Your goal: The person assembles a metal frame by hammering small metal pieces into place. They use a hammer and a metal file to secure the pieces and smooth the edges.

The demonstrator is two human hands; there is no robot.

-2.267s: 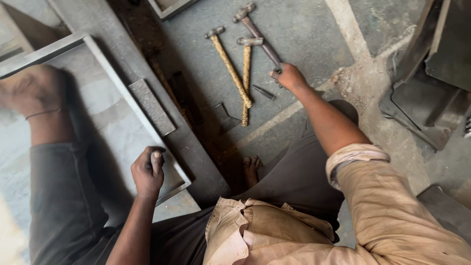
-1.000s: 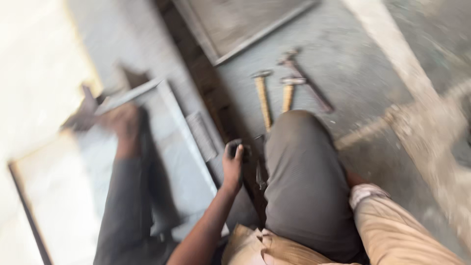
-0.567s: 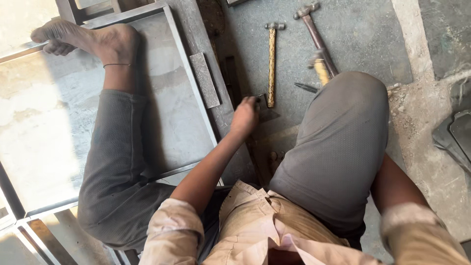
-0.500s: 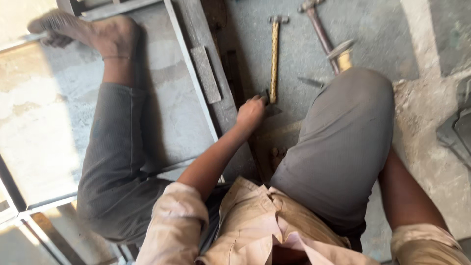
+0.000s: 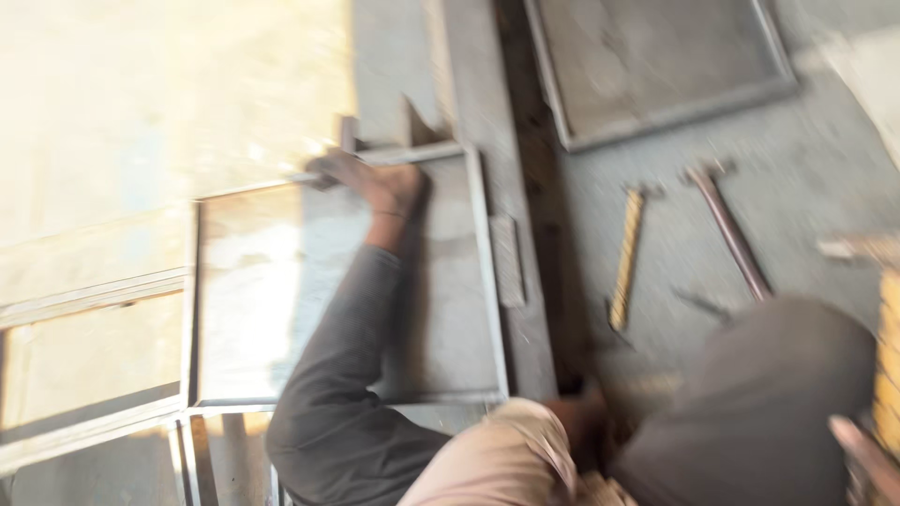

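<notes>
Hammer (image 5: pixel 885 361) in right hand (image 5: pixel 867 454).

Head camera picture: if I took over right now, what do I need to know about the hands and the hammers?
Left hand: low by the near corner of the metal frame, blurred, grip unclear.
Right hand: at the lower right edge beside a yellow handle, grip unclear.
Yellow-handled hammer and dark-handled hammer lie untouched on the floor.
Left foot rests on the frame's far bar.
</notes>
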